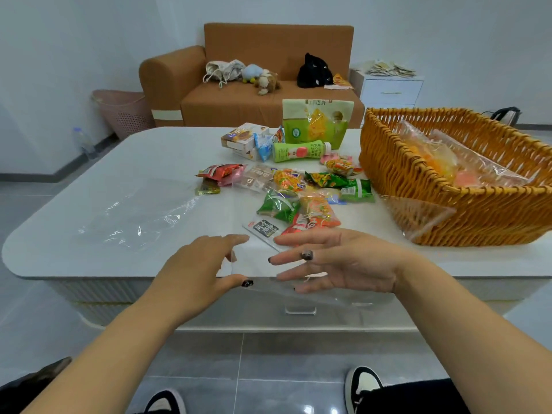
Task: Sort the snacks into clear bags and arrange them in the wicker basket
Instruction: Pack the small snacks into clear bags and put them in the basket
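My left hand [206,264] and my right hand [337,261] hover at the table's near edge, facing each other with fingers spread and straight. A clear bag [257,265] lies between them; its left edge stands between my left thumb and index finger, and whether either hand grips it is unclear. Just beyond, a pile of several small snack packets [298,189] lies mid-table, with a white sachet [264,230] nearest my fingers. The wicker basket [388,162] stands at the right and holds filled clear bags [442,156].
Another clear bag [134,216] lies flat on the white table [89,174] at left, and one leans on the basket's front [418,216]. A green bottle [298,150], green pouch [316,121] and boxes [242,138] sit at the back. A brown sofa [239,100] stands behind.
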A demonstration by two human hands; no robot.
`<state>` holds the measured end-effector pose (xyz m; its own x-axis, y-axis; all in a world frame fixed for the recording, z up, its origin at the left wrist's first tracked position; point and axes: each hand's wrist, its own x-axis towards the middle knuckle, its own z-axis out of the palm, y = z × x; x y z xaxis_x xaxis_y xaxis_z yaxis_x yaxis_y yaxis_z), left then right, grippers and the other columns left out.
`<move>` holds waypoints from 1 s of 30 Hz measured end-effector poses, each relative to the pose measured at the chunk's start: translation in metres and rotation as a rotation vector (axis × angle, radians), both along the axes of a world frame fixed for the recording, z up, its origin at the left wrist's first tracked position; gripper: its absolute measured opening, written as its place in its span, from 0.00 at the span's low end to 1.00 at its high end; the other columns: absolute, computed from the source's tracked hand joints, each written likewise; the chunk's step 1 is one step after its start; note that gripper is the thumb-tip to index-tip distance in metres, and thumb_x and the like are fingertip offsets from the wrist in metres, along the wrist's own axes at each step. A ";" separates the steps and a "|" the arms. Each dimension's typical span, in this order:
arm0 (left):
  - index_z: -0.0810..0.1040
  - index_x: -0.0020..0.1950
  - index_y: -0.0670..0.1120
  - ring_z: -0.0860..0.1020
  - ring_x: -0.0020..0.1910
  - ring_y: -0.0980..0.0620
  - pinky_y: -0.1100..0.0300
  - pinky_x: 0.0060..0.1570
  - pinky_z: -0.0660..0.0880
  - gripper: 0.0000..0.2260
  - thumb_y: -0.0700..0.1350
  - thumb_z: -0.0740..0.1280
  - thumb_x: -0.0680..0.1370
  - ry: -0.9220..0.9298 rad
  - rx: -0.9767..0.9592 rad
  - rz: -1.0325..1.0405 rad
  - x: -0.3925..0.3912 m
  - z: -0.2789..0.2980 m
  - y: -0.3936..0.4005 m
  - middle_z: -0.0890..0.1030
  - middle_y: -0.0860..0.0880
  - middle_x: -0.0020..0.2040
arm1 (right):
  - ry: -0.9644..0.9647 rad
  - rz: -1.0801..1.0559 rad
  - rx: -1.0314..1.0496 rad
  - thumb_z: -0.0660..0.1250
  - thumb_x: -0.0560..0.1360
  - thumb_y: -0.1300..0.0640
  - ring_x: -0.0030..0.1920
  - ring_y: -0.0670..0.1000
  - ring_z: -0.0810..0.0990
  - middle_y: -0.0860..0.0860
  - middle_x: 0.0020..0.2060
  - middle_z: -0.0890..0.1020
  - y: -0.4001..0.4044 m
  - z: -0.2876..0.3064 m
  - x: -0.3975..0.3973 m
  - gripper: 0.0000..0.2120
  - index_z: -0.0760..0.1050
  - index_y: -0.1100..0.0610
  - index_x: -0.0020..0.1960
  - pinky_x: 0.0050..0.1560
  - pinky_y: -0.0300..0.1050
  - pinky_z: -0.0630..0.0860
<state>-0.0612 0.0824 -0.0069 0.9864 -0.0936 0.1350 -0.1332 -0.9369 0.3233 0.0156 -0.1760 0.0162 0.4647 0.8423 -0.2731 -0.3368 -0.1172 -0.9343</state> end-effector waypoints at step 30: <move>0.62 0.72 0.50 0.80 0.49 0.61 0.66 0.49 0.76 0.49 0.55 0.82 0.57 0.509 -0.410 -0.061 0.003 -0.011 -0.005 0.78 0.56 0.54 | -0.752 -0.129 -0.331 0.66 0.76 0.54 0.54 0.40 0.80 0.43 0.53 0.83 0.058 0.001 -0.042 0.11 0.82 0.50 0.57 0.61 0.39 0.74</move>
<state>-0.0582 0.0770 -0.0179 0.9311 -0.1913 -0.3105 0.0818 -0.7201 0.6890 -0.0263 -0.1176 0.0175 0.7095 0.7007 -0.0755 0.3343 -0.4289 -0.8392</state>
